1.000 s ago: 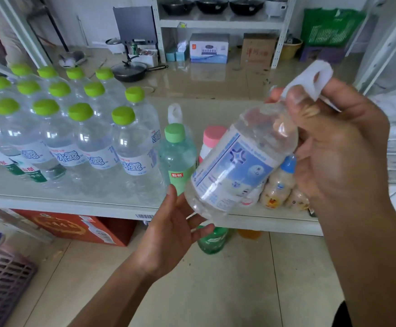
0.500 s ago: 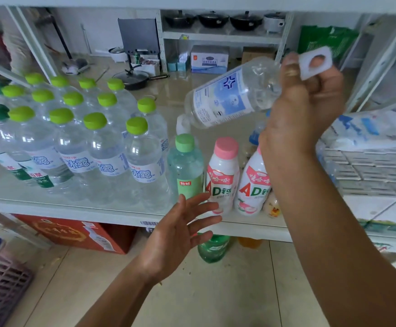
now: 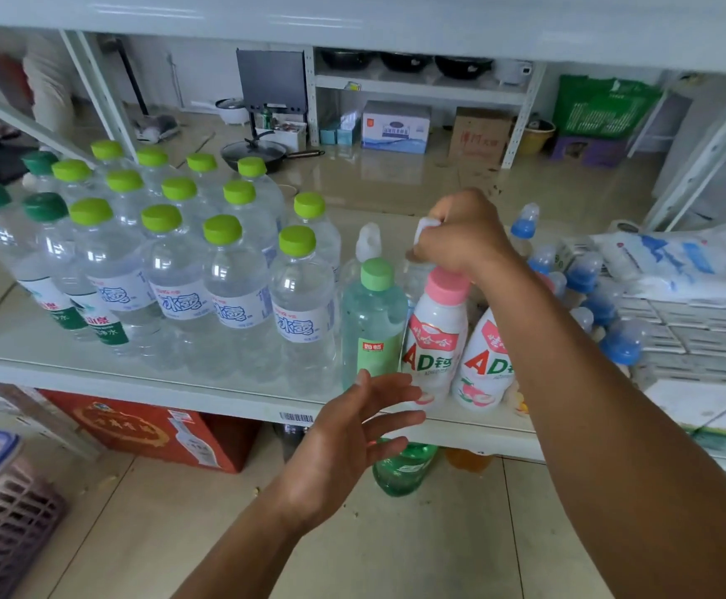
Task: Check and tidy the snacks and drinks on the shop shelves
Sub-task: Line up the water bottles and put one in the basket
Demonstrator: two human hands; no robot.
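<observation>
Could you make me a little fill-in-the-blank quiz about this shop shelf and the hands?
The right hand grips the clear bottle by its top, behind an AD bottle whose cap is ____.
The left hand holds ____.
The water bottles all have caps coloured ____.
Missing: pink; nothing; green.

At left, water bottles (image 3: 240,304) packed the shelf (image 3: 223,399). Pink-capped bottles (image 3: 437,339) blocked centre front. Bare shelf showed at far left.
</observation>
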